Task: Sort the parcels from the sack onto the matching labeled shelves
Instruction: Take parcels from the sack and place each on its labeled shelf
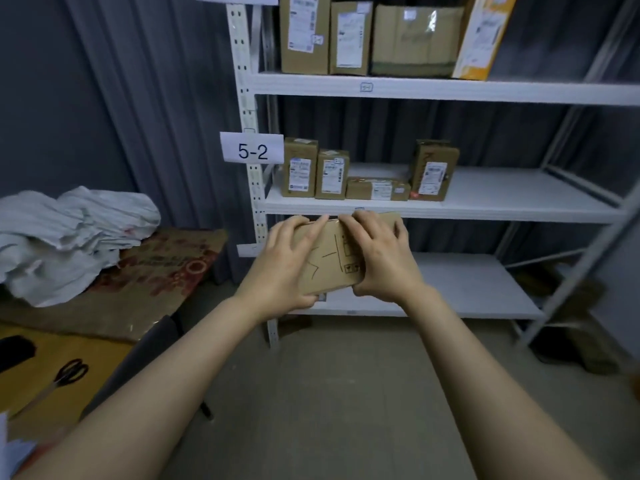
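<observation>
Cardboard parcel (pixel 332 261) is between your two hands: your left hand (pixel 280 268) grasps its left edge and your right hand (pixel 381 258) its right edge. Its long axis points away from you, slightly to the right, toward the front edge of the white shelf (pixel 485 209) beside the 5-2 label (pixel 252 151).

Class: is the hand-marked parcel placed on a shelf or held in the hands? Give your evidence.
Held. The left hand and right hand grip the parcel at its ends, in front of the rack.
</observation>
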